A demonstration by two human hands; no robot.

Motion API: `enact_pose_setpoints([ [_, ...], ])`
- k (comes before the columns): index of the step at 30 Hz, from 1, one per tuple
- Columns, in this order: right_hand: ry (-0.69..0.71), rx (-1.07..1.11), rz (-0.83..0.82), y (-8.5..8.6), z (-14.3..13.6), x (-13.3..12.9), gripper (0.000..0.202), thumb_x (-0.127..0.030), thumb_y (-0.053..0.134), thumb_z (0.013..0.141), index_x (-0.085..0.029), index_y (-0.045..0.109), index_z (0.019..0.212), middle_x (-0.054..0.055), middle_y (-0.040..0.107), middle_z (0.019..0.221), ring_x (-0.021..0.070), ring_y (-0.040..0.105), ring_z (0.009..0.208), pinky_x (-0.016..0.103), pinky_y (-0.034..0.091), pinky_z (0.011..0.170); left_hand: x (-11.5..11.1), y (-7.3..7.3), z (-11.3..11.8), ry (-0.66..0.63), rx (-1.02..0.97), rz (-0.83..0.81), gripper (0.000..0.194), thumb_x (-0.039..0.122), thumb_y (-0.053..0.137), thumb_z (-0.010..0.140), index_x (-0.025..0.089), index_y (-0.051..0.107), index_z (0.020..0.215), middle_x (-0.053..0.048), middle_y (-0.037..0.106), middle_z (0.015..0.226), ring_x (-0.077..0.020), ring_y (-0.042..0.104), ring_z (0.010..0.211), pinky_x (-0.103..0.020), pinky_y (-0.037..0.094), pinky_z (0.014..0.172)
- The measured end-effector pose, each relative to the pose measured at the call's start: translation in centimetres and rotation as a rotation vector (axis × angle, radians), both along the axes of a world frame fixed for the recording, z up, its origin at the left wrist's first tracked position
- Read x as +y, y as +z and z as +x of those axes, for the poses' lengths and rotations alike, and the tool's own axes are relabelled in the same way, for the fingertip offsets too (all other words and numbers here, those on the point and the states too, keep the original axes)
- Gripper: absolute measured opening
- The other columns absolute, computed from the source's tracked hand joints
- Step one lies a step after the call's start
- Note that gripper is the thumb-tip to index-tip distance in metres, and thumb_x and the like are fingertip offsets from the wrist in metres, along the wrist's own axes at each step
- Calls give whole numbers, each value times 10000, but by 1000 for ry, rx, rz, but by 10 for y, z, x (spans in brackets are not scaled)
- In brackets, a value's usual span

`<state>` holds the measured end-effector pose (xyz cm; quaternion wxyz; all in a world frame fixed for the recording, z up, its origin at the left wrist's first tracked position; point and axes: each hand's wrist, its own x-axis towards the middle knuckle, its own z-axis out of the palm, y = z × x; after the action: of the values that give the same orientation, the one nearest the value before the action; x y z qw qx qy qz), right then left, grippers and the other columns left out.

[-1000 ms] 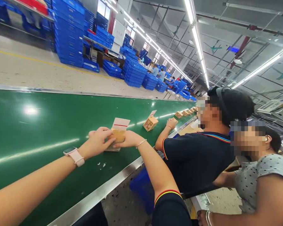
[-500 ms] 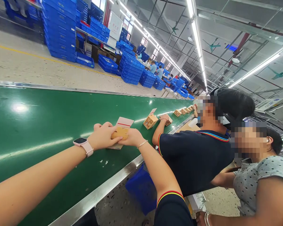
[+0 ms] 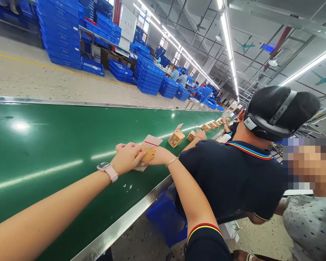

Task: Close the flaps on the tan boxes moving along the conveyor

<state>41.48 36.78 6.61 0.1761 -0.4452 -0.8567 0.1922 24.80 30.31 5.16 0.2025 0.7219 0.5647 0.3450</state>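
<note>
A yellowish-brown cardboard piece (image 3: 149,153) is between my two hands above the green belt (image 3: 70,134). My left hand (image 3: 128,156), with a pink-strapped watch at the wrist, has its fingers and thumb pressed on the left side of the piece. From the right, my right hand (image 3: 163,156), wearing a thin bracelet, grips the other side. Just behind the hands stands a pale flap with a red line (image 3: 153,140); part of a box (image 3: 140,168) shows below, mostly hidden by the hands.
An open printed box (image 3: 176,138) stands farther along the belt. Beside it, a seated person (image 3: 233,174) in a dark shirt reaches to another box (image 3: 191,136). More boxes (image 3: 212,125) line up beyond. A metal rim (image 3: 130,214) edges the belt, with a blue stool (image 3: 168,219) below.
The view has shifted a little. My hands have moved slightly right with the cardboard piece, which is more covered now. The neighbour's head has turned away, and that person's hand has shifted on the box.
</note>
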Motion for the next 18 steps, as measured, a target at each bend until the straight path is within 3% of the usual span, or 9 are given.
enact_pose_setpoints([
  [3, -101, 174, -81, -3, 10, -6, 291, -441, 835, 641, -189, 720, 729, -24, 650, 656, 130, 587, 603, 229, 474, 615, 6, 6, 10, 56, -11, -74, 374, 424, 265, 884, 185, 553, 874, -141, 642, 939, -323, 562, 1045, -522, 297, 968],
  [6, -324, 420, -60, -14, 17, -16, 305, -443, 668, 798, -157, 695, 901, 30, 681, 858, 115, 563, 616, 240, 492, 632, 13, 13, 21, 101, -65, -153, 289, 401, 369, 893, 172, 543, 930, -121, 646, 920, -318, 589, 993, -516, 307, 964],
  [8, -496, 575, -36, -25, 16, -21, 320, -411, 655, 785, -150, 640, 969, 75, 656, 1020, 118, 572, 686, 250, 511, 685, 16, 17, 29, 111, -119, -190, 243, 367, 490, 864, 180, 545, 1010, -89, 649, 953, -297, 597, 1000, -502, 289, 1007],
  [10, -637, 714, -67, -38, 13, -23, 374, -366, 693, 723, -152, 580, 1008, 103, 625, 1092, 132, 593, 758, 253, 523, 705, 21, 20, 36, 134, -188, -229, 369, 323, 598, 814, 188, 513, 1146, -82, 632, 1054, -279, 597, 1018, -488, 274, 1046],
  [13, -730, 896, -230, -51, 6, -21, 346, -338, 678, 702, -157, 539, 961, 90, 653, 958, 155, 629, 744, 247, 529, 637, 33, 23, 40, 146, -322, -360, 545, 283, 692, 745, 155, 481, 1231, -124, 601, 1148, -282, 602, 1023, -457, 352, 1017],
  [18, -750, 1114, -416, -49, 11, -19, 272, -357, 669, 671, -164, 557, 827, 50, 673, 799, 168, 640, 694, 241, 512, 594, 55, 19, 39, 2, -573, -649, 152, 228, 642, 805, 134, 639, 924, -80, 670, 948, -206, 641, 871, -289, 487, 777],
])
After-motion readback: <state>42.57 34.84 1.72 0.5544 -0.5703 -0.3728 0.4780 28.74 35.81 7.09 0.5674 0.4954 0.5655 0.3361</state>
